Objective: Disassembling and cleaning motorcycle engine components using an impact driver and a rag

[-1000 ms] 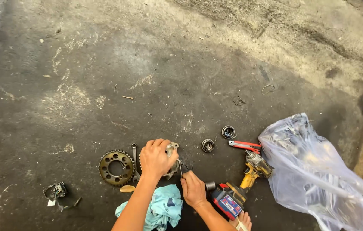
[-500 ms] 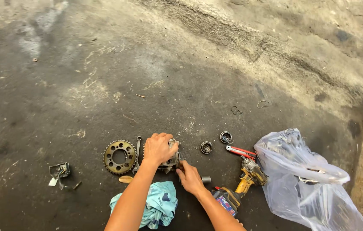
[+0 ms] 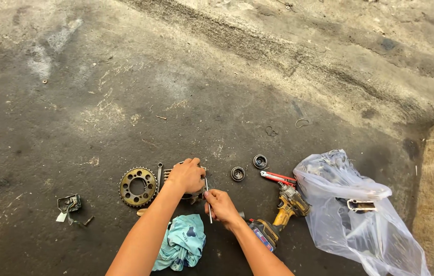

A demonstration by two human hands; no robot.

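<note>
Thin metal rod point(image 3: 208, 200) stands near-vertical in frame — right hand point(image 3: 222, 206) grips it.

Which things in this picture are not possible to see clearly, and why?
- Head view: the part under the left hand is mostly covered by that hand.
- The thin tool in the right hand: its tip is too small to identify.
- Contents of the clear plastic bag: blurred by wrinkled film.
- The drill: its rear is hidden by the right forearm.
</note>
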